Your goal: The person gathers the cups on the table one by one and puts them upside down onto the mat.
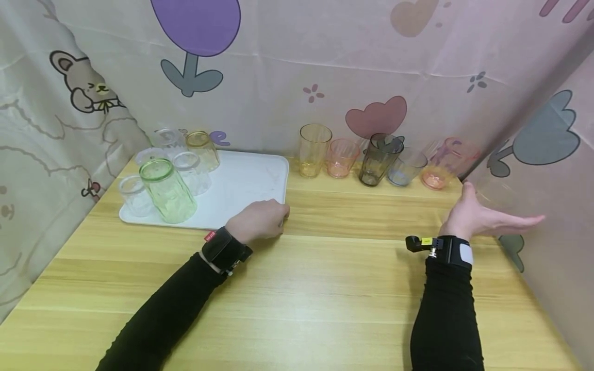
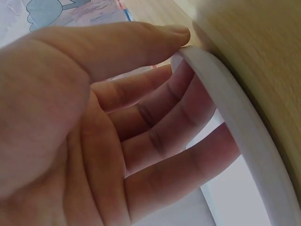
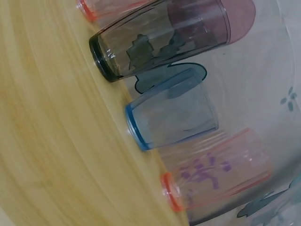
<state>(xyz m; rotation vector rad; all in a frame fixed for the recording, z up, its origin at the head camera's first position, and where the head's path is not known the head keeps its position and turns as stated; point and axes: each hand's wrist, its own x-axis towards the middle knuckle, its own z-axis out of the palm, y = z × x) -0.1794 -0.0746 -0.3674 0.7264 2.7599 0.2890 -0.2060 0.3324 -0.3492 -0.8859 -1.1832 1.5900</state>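
Note:
My left hand [image 1: 260, 221] grips the near right corner of a white tray [image 1: 246, 180]. In the left wrist view its fingers bend over the inside of the tray's rim [image 2: 249, 127], and the thumb lies against the corner. A green glass [image 1: 169, 196], a yellow glass [image 1: 204, 152] and several clear glasses [image 1: 192, 175] stand on the tray's left half, the green one apparently upside down. At the right, my right hand [image 1: 478, 214] is spread with nothing in it. The nearest coloured one is a tall pink-orange glass [image 1: 443, 167]; a faint clear outline shows beside the fingers.
Along the back edge stand a tall yellow glass [image 1: 314, 152], a short pink glass [image 1: 342, 158], a dark grey glass [image 1: 378, 162] and a short blue glass [image 3: 171, 110]. Printed curtains [image 1: 287, 46] hang behind and beside the wooden table [image 1: 315, 299].

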